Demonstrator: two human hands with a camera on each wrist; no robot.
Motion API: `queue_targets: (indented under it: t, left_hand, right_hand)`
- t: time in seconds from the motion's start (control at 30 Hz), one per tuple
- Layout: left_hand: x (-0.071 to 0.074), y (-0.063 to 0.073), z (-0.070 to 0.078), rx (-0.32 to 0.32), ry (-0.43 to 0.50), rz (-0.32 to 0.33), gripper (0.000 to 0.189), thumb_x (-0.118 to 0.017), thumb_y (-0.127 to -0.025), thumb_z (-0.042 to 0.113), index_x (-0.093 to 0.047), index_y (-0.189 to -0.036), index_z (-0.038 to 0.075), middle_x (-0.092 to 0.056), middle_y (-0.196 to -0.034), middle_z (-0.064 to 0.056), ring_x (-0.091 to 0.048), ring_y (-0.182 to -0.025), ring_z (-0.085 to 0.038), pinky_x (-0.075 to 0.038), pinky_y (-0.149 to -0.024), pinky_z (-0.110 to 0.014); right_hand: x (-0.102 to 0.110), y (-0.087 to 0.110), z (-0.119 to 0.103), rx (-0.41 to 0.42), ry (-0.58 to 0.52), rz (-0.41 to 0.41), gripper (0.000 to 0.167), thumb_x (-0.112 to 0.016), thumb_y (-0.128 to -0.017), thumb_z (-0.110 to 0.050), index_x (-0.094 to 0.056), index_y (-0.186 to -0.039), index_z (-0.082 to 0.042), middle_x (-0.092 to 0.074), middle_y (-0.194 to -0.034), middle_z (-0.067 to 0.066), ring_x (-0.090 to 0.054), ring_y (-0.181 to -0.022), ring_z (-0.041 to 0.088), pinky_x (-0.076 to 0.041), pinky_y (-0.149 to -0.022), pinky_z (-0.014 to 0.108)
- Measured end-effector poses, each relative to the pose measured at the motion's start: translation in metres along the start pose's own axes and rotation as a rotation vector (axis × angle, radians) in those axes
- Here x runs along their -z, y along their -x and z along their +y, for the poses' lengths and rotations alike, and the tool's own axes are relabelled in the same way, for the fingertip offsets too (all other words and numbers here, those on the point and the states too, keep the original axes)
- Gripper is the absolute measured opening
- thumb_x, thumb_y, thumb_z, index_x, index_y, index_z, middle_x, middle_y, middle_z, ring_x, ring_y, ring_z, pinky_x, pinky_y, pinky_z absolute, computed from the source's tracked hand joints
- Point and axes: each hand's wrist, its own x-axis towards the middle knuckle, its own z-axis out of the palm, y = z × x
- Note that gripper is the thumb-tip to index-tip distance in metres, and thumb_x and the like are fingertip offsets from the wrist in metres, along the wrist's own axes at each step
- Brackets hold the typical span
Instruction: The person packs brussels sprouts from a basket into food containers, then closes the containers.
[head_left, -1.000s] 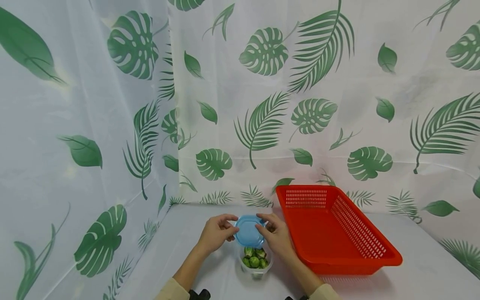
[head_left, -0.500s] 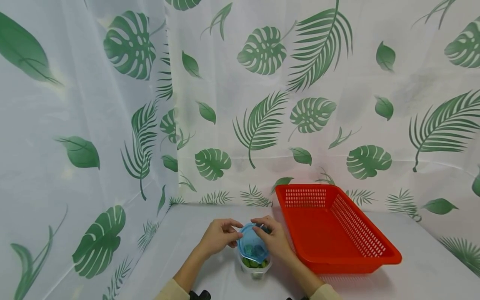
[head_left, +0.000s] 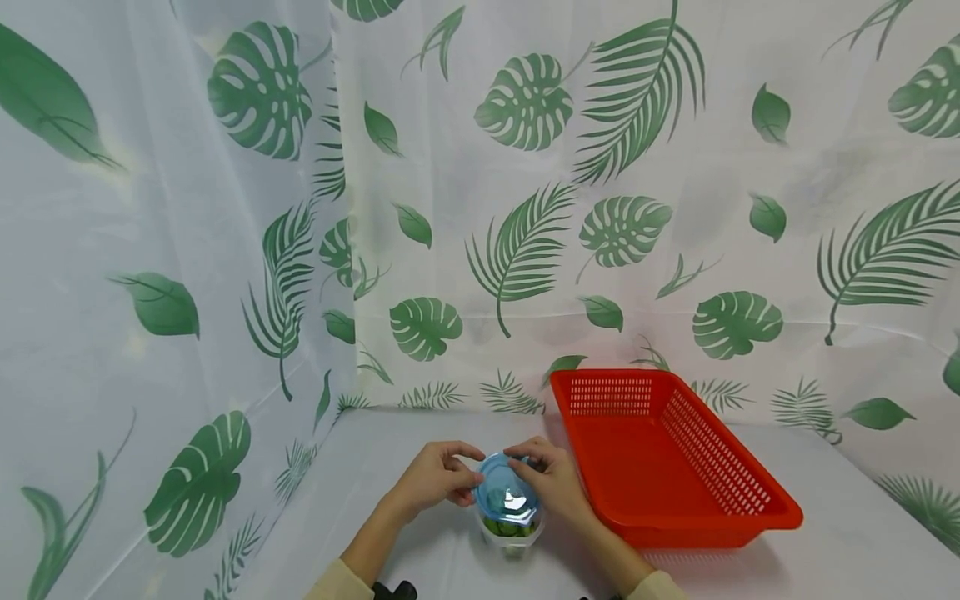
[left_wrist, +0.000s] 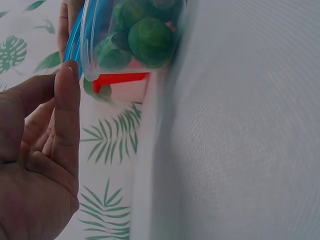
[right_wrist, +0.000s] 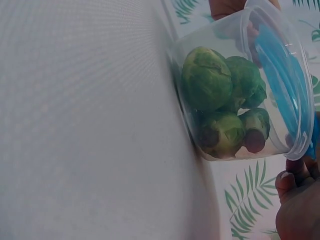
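A clear plastic tub (head_left: 512, 543) stands on the white-covered table in front of me. Several Brussels sprouts (right_wrist: 207, 80) lie inside it. Over its mouth, a translucent blue lid (head_left: 504, 490) slopes down toward me, and a sliver of sprouts shows at the near side in the head view. My left hand (head_left: 435, 477) pinches the lid's left edge between thumb and finger. On the opposite edge, my right hand (head_left: 553, 479) holds the lid by thumb and fingers. Through the tub wall in the right wrist view, the blue lid shows slanting at the rim.
Close to the right of my right forearm sits a large red plastic basket (head_left: 705, 523) with slotted sides. A white curtain (head_left: 450, 167) printed with green leaves rises behind the table and along the left.
The lid has come down from beyond the tub to over its mouth, covering most of the sprouts. Both hands moved slightly toward me with it. Tub and basket stay put.
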Motion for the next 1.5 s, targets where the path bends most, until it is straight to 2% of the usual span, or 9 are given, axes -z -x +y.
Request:
queue_targets:
  t: [0.27, 0.47, 0.77, 1.0, 1.17, 1.27, 1.5]
  left_hand:
    - [0.0016, 0.0012, -0.0026, -0.011, -0.081, -0.046, 0.032, -0.081, -0.09, 0.019, -0.073, -0.12, 0.012, -0.073, -0.072, -0.007, -0.068, -0.058, -0.015, -0.053, -0.053, -0.026]
    - [0.0022, 0.0039, -0.0002, -0.018, -0.128, -0.112, 0.033, -0.08, -0.092, 0.019, -0.072, -0.122, 0.011, -0.073, -0.072, -0.009, -0.068, -0.058, -0.015, -0.052, -0.054, -0.026]
    - [0.0029, 0.0045, 0.001, -0.01, -0.154, -0.192, 0.034, -0.08, -0.091, 0.019, -0.07, -0.123, 0.014, -0.073, -0.077, -0.019, -0.069, -0.062, -0.015, -0.055, -0.06, -0.029]
    - [0.004, 0.0033, -0.0018, -0.039, -0.215, -0.212, 0.041, -0.084, -0.089, 0.022, -0.068, -0.127, 0.016, -0.07, -0.078, -0.003, -0.065, -0.069, -0.015, -0.053, -0.066, -0.029]
    - [0.0049, 0.0028, -0.003, -0.086, -0.313, -0.23, 0.052, -0.089, -0.084, 0.028, -0.066, -0.131, 0.02, -0.07, -0.093, 0.0, -0.065, -0.083, -0.013, -0.054, -0.074, -0.027]
    - [0.0047, 0.0033, -0.0025, -0.092, -0.331, -0.238, 0.056, -0.09, -0.082, 0.029, -0.066, -0.132, 0.021, -0.071, -0.101, 0.0, -0.069, -0.091, -0.015, -0.056, -0.08, -0.029]
    - [0.0038, 0.0033, -0.0013, -0.117, -0.342, -0.242, 0.057, -0.09, -0.083, 0.027, -0.065, -0.133, 0.018, -0.072, -0.089, 0.0, -0.069, -0.084, -0.015, -0.055, -0.077, -0.028]
  right_hand:
    - [0.0015, 0.0029, 0.0013, 0.026, -0.011, -0.088, 0.012, -0.075, -0.096, -0.011, -0.082, -0.106, -0.011, -0.074, -0.098, 0.007, -0.059, -0.083, 0.014, -0.049, -0.071, 0.022]
    - [0.0017, 0.0051, 0.0008, 0.014, -0.02, -0.132, 0.013, -0.076, -0.095, -0.011, -0.082, -0.106, -0.01, -0.074, -0.1, 0.008, -0.063, -0.09, 0.015, -0.048, -0.074, 0.021]
    - [0.002, 0.0053, 0.0003, 0.013, -0.006, -0.157, 0.01, -0.077, -0.094, -0.01, -0.082, -0.102, -0.008, -0.074, -0.096, 0.009, -0.055, -0.077, 0.013, -0.038, -0.062, 0.019]
    - [0.0017, 0.0061, -0.0013, 0.007, -0.002, -0.166, 0.009, -0.076, -0.095, -0.01, -0.082, -0.102, -0.008, -0.073, -0.096, 0.01, -0.056, -0.08, 0.012, -0.042, -0.064, 0.018]
    - [0.0015, 0.0072, -0.0005, 0.002, -0.008, -0.178, 0.011, -0.075, -0.096, -0.012, -0.082, -0.103, -0.008, -0.075, -0.097, 0.011, -0.063, -0.081, 0.015, -0.054, -0.07, 0.023]
    - [0.0014, 0.0075, 0.0016, 0.005, -0.016, -0.177, 0.011, -0.075, -0.096, -0.013, -0.082, -0.103, -0.008, -0.077, -0.097, 0.01, -0.065, -0.082, 0.015, -0.055, -0.071, 0.025]
    - [0.0004, 0.007, 0.0037, -0.004, -0.033, -0.119, 0.013, -0.083, -0.089, -0.015, -0.083, -0.099, -0.007, -0.078, -0.091, 0.008, -0.059, -0.072, 0.015, -0.049, -0.064, 0.024]
